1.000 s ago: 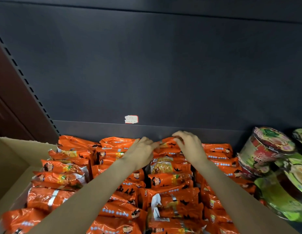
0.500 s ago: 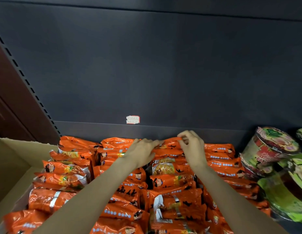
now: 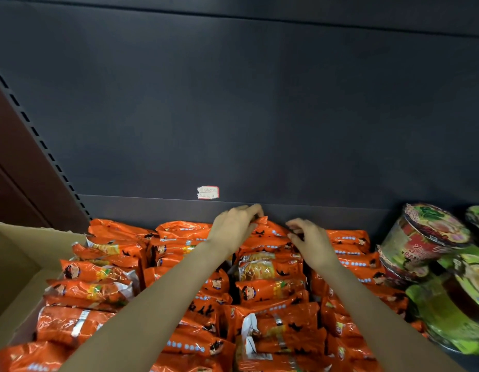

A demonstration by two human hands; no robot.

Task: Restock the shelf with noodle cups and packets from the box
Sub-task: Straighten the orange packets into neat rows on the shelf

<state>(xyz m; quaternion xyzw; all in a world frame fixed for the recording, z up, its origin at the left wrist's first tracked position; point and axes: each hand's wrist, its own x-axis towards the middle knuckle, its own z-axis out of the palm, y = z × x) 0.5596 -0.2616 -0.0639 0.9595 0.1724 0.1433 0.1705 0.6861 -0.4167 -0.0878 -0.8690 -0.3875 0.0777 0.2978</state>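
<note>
Noodle packets (image 3: 270, 269), orange, are packed in rows across the lower centre of the frame, the rearmost (image 3: 269, 229) against the shelf back (image 3: 233, 116). It is pinched at its top edge by the left hand (image 3: 233, 229); the right hand (image 3: 312, 244) hovers beside, fingers loosely curled, holding nothing. Best seated upright and flush, with neighbours left undisturbed. Cups (image 3: 426, 237) are stacked at right.

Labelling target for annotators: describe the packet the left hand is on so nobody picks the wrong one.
Start at the white price sticker on the dark shelf back panel. Just below and right, the rearmost orange noodle packet in the centre row. Unlike its neighbours, its top edge is lifted, pinched by the left hand.
</note>
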